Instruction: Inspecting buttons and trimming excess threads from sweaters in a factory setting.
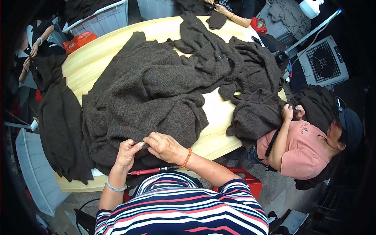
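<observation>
**Hands pinch the near edge of a dark knit**

The person sits at a pale wooden table [98, 55] heaped with dark brown knitwear. Both hands meet at the near edge of the big knit [145, 98], which lies spread over the table's middle and hangs toward the lap. The left hand [127, 154] pinches a fold of the knit between thumb and fingers, with something small and pale showing at the fingertips; what it is cannot be told. The right hand [166, 148] lies just beside it, fingers pressed together and curled over the same fold, touching the left. A red-handled tool [150, 170] rests below the hands on the edge of the knit, held by neither.

The step in hand looks like close checking or mending of one spot on the fabric. A next move would call for keeping the fold taut between the fingers, and freeing one hand if the tool is wanted.

To the right, a co-worker [301, 149] in a pink shirt holds another knit [254, 113].
</observation>
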{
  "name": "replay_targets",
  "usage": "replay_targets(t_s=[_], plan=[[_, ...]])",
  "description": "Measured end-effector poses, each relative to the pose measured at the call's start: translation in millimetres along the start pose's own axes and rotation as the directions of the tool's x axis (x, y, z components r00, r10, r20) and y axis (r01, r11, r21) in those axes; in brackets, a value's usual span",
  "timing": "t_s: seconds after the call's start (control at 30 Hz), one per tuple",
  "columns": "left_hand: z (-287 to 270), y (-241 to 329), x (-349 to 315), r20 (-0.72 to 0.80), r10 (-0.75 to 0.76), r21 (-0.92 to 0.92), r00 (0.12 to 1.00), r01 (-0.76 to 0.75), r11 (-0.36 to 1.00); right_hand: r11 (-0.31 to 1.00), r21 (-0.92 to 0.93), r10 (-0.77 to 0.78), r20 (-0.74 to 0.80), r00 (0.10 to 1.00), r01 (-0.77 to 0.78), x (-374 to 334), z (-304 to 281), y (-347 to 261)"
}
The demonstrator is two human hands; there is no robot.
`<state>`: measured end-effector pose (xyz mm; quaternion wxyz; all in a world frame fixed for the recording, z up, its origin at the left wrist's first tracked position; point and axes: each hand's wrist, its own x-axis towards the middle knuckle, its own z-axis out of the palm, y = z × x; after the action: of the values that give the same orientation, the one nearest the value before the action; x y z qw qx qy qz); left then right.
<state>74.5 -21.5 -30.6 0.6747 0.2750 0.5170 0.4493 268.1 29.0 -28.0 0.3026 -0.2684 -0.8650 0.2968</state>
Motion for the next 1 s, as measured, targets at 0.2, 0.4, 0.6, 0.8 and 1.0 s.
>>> replay_targets(t_s=[0.2,0.4,0.6,0.8,1.0], plan=[[-8,1,-13,0.06,0.015,0.188,0.998,-0.026,0.982,0.998,0.053,0.028,-0.003,1.0,-0.027,3,-2,6],[29,18,-29,0.088,0.692,0.802,0.717,-0.463,0.377,0.988,0.126,0.095,-0.08,0.992,-0.084,8,-9,6],[25,13,-16,0.103,0.557,0.657,0.824,-0.477,0.584,0.984,0.164,0.086,-0.102,0.991,-0.069,9,-11,4],[22,-3,-9,0.006,0.457,0.508,0.889,-0.396,0.764,0.979,0.19,0.092,-0.076,0.993,-0.077,5,-6,7],[20,-23,2,-0.093,0.373,0.482,0.923,-0.286,0.828,0.95,0.264,0.155,0.07,0.985,-0.168,13,-13,9]])
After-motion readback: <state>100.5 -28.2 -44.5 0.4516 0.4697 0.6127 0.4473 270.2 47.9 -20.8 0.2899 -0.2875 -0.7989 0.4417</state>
